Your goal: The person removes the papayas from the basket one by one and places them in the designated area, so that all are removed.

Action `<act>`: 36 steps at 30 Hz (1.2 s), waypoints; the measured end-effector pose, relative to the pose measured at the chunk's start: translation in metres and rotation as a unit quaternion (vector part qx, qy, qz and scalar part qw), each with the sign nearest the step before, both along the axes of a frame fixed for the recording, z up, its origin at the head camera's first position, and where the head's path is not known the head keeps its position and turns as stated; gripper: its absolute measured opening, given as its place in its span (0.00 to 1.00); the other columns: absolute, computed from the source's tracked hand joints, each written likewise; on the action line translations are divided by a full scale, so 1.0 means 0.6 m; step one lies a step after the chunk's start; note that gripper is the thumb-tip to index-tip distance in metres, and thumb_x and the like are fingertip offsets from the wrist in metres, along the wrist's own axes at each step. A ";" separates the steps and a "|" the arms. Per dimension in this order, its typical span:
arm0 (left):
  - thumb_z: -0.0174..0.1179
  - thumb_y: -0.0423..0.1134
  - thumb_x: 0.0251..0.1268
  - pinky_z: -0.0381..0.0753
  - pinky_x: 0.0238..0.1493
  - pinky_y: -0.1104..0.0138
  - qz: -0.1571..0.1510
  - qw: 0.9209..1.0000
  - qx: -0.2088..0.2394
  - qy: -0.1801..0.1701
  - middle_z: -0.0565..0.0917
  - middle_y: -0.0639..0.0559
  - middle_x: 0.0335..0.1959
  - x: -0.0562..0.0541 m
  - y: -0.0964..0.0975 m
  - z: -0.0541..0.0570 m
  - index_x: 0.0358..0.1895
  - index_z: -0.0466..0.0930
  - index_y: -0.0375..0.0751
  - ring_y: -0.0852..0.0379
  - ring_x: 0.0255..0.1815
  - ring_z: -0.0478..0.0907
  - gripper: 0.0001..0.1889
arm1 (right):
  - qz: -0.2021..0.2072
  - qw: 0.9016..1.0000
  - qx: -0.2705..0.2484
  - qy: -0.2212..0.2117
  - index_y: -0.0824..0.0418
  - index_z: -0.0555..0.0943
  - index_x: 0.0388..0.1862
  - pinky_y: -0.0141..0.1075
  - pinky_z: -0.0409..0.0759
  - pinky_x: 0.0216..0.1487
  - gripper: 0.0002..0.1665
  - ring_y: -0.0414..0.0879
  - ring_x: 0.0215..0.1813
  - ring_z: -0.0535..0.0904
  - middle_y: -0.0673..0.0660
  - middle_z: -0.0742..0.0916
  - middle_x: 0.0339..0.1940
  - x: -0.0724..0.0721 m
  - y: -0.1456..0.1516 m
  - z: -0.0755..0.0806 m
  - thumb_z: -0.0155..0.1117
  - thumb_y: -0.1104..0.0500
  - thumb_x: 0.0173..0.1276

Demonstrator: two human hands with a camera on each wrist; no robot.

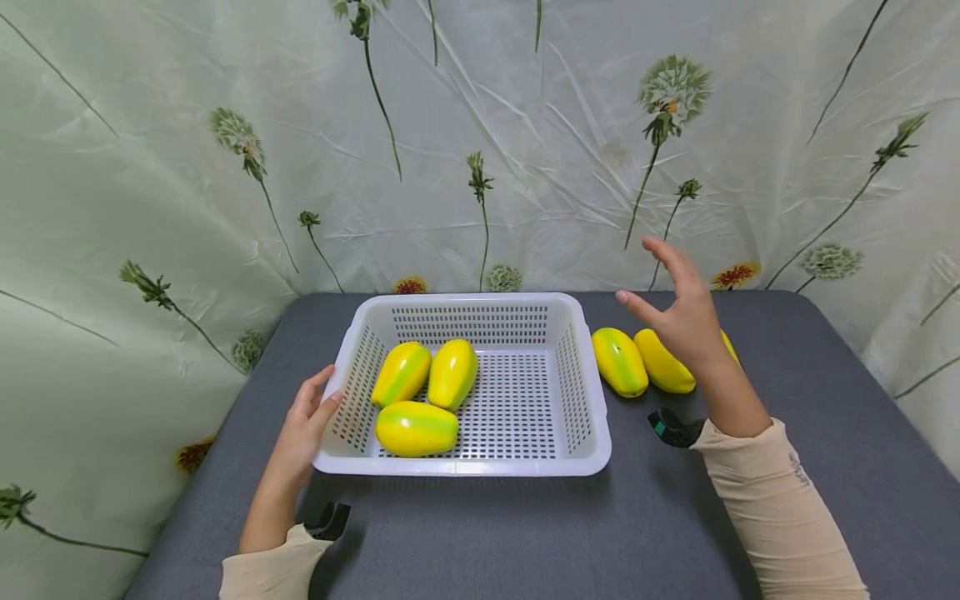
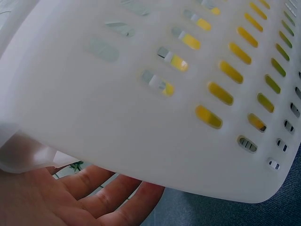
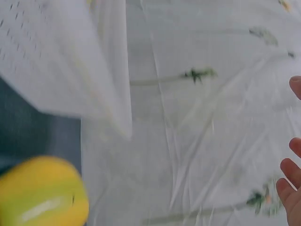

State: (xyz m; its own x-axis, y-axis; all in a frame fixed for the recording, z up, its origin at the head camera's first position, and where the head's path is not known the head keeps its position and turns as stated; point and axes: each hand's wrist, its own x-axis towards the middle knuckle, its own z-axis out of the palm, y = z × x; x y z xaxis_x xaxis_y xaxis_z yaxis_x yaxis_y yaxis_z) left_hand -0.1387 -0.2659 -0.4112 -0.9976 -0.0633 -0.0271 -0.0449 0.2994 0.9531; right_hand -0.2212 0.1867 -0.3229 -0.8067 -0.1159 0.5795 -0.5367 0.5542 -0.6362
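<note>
A white perforated plastic basket (image 1: 465, 468) stands on the table with three yellow-green mangoes (image 1: 416, 429) in its left half. My left hand (image 1: 300, 425) holds the basket's left rim, its thumb at the rim and its fingers against the outer side. In the left wrist view, fingers (image 2: 127, 197) show below the basket wall (image 2: 117, 136). My right hand (image 1: 686, 321) is raised with thumb and fingers spread, holding nothing. Below it, right of the basket, lie more mangoes (image 1: 620, 362), one mostly hidden by the hand and wrist. The right wrist view catches one mango (image 3: 44, 193) and several fingertips (image 3: 291, 172).
The grey table (image 1: 480, 542) reaches back to a pale floral curtain (image 1: 525, 167). Black wrist devices (image 1: 675, 429) sit under both forearms. The basket's right wall stands close to the nearest loose mango.
</note>
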 end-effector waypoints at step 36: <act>0.44 0.49 0.69 0.79 0.34 0.53 -0.002 1.000 -0.010 0.009 0.63 0.35 0.61 -0.001 -0.002 -0.002 0.69 0.47 0.46 0.35 0.52 0.69 0.30 | 0.292 0.900 0.228 -0.231 0.54 0.64 0.66 0.40 0.55 0.64 0.39 0.44 0.67 0.56 0.49 0.66 0.66 -0.077 -0.285 -0.070 0.67 0.53 0.56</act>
